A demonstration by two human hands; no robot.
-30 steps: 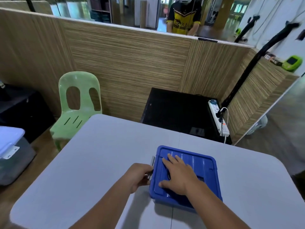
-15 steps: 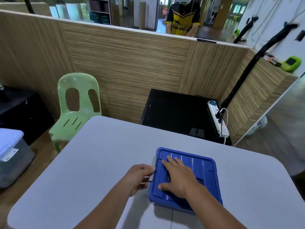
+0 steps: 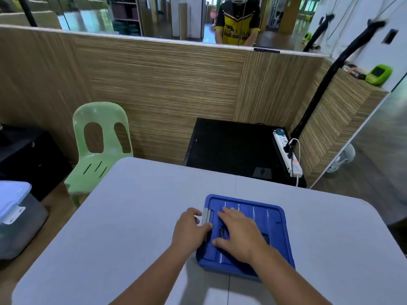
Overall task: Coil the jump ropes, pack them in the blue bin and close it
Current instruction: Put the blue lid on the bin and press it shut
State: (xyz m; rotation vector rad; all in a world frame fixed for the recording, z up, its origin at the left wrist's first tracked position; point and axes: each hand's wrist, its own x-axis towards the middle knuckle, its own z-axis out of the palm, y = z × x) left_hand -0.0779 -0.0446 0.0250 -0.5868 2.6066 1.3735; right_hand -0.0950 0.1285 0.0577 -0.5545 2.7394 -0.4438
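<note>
Blue bin (image 3: 272,227) is resting on the table (image 3: 132,216), toward its near edge, lid on. Right hand (image 3: 240,232) is pressing flat on the lid; left hand (image 3: 190,231) is pinching the grey latch (image 3: 206,215). Probably rigid, light plastic, the latch needing a firm squeeze.

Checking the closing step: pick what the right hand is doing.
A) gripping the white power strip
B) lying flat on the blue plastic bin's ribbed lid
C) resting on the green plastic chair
B: the right hand lies palm down on the ribbed blue plastic lid, while the left hand grips the grey latch.
</note>
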